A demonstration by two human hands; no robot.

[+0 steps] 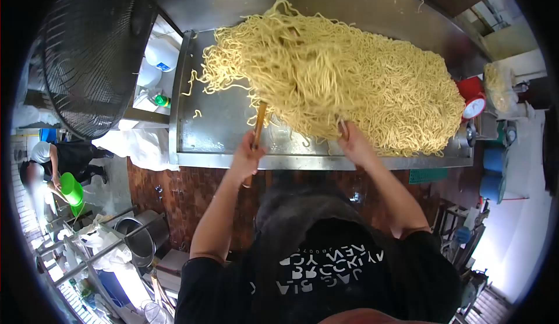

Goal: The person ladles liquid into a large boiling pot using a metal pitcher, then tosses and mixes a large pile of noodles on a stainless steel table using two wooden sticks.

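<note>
A long heap of yellow noodles (402, 91) covers much of a metal tray table (204, 120). My left hand (249, 156) is closed round a wooden stick (261, 116) whose upper end goes into the noodles. Closed round a second wooden stick (343, 129) is my right hand (356, 144), at the front edge of the heap. Between and above the hands, a mass of noodles is raised and blurred by motion; it hides the far ends of both sticks. A few loose strands lie on the bare metal at the left.
A large mesh fan (87, 56) stands at the upper left. A red scale (473, 99) is at the tray's right end. At the far left, another person (70, 159) holds a green bucket (71, 189). A large metal pot (140, 236) sits at lower left.
</note>
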